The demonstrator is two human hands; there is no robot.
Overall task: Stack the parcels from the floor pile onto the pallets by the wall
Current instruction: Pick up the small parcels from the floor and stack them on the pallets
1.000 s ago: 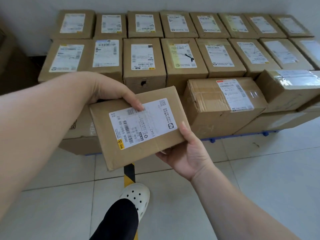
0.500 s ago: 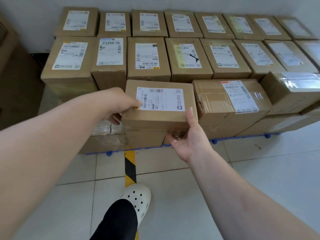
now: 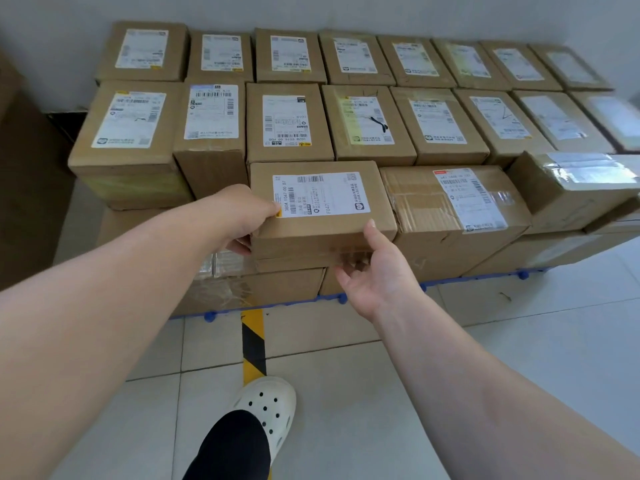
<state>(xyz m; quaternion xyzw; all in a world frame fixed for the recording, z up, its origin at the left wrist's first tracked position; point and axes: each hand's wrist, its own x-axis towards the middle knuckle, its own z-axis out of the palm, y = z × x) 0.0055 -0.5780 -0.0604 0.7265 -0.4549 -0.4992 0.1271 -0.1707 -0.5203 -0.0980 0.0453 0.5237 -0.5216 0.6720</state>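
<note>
Parcel (image 3: 322,209) sits centre frame, front row of the stack (image 3: 367,123), label up, on top of a lower box (image 3: 287,265) & just beside the taped box (image 3: 450,216) to its right. L hand (image 3: 242,216) grips its left end, thumb on the label corner, fingers tucked under. R hand (image 3: 374,271) holds the front right edge: thumb on the top rim, fingers curled vs the front face, a bit blurred. Blue pallet (image 3: 332,298) edge shows below; white clog (image 3: 266,407) & yellow-black floor tape (image 3: 253,341) at bottom centre.
</note>
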